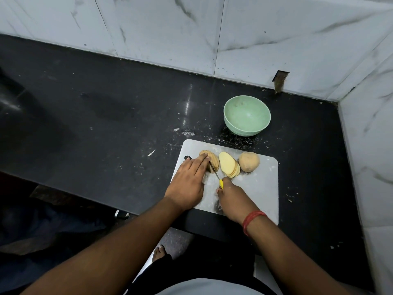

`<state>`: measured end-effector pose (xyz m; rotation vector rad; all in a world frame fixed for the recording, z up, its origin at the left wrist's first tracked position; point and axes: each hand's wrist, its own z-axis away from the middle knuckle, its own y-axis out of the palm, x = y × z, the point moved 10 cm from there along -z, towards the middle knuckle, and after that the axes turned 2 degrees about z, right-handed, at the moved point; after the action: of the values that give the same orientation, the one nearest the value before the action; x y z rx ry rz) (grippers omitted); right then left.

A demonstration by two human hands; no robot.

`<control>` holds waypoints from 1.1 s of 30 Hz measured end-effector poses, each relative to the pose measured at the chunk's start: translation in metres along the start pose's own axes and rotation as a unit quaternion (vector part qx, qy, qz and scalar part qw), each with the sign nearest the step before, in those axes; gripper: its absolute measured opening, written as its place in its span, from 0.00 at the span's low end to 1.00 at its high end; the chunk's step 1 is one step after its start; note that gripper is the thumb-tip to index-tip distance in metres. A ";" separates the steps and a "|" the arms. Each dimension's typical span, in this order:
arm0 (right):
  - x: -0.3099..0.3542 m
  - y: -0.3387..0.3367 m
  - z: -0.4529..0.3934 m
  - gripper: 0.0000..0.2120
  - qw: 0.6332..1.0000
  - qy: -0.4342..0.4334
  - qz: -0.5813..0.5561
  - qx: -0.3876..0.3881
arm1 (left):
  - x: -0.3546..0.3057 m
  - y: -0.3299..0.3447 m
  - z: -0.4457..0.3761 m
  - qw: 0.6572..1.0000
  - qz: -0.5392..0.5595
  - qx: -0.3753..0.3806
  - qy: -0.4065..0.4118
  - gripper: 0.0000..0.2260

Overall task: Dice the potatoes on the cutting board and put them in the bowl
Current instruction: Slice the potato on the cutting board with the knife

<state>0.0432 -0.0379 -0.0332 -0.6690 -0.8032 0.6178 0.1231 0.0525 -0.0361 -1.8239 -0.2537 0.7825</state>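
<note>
A grey cutting board [259, 188] lies on the black counter. On its far part sit a sliced potato half [213, 161] under my left fingers, a fanned stack of pale slices [228, 165], and a whole unpeeled potato [248, 161] at the right. My left hand [187, 182] presses down on the sliced half with straight fingers. My right hand [231, 199] grips a yellow-handled knife [217, 175], whose thin blade runs into the half beside my left fingertips. The pale green bowl [246, 114] stands empty behind the board.
The black counter [106, 107] stretches left, with white crumbs around the board. White marble-look walls [276, 39] close the back and right side. The board's near corner overhangs the counter edge. A bare foot [159, 252] shows on the floor below.
</note>
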 end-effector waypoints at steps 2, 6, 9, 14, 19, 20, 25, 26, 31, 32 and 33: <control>0.003 0.000 -0.003 0.08 1.000 -0.003 -0.001 -0.005 | 0.001 0.000 0.000 1.000 0.002 -0.001 -0.008 0.29; 0.006 0.000 -0.007 0.07 1.000 -0.009 -0.007 -0.012 | 0.003 0.000 0.001 1.000 0.002 -0.004 -0.010 0.28; 0.008 -0.001 -0.010 0.08 1.000 -0.012 -0.007 -0.015 | 0.003 0.001 0.001 1.000 -0.001 -0.008 -0.008 0.27; 0.016 -0.005 -0.020 0.09 0.999 -0.023 -0.014 -0.022 | 0.003 0.000 0.001 1.000 -0.004 -0.017 -0.002 0.26; 0.020 -0.004 -0.033 0.17 1.000 -0.004 0.003 0.013 | 0.005 0.000 0.002 1.000 0.001 -0.022 -0.004 0.26; 0.021 -0.003 -0.036 0.18 1.000 0.001 0.014 0.025 | 0.005 0.000 0.001 1.000 0.002 -0.020 -0.003 0.26; 0.034 -0.014 -0.037 0.17 0.995 -0.013 0.086 0.037 | 0.005 -0.002 0.001 1.000 -0.007 -0.018 -0.011 0.27; 0.035 -0.014 -0.037 0.17 0.995 -0.013 0.090 0.039 | 0.005 -0.002 0.001 1.000 -0.013 -0.020 -0.013 0.27; 0.029 -0.008 -0.032 0.17 0.994 -0.026 0.088 0.052 | 0.002 0.001 -0.001 0.999 -0.038 -0.016 -0.007 0.27; 0.027 -0.006 -0.031 0.17 0.994 -0.026 0.086 0.055 | 0.002 0.002 -0.001 0.999 -0.043 -0.016 -0.007 0.27; 0.024 -0.004 -0.030 0.16 0.995 -0.023 0.082 0.056 | 0.003 0.002 -0.001 0.999 -0.047 -0.016 -0.006 0.27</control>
<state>0.0816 -0.0321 -0.0353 -0.6230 -0.7548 0.8252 0.1259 0.0526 -0.0387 -1.8244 -0.3590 0.7286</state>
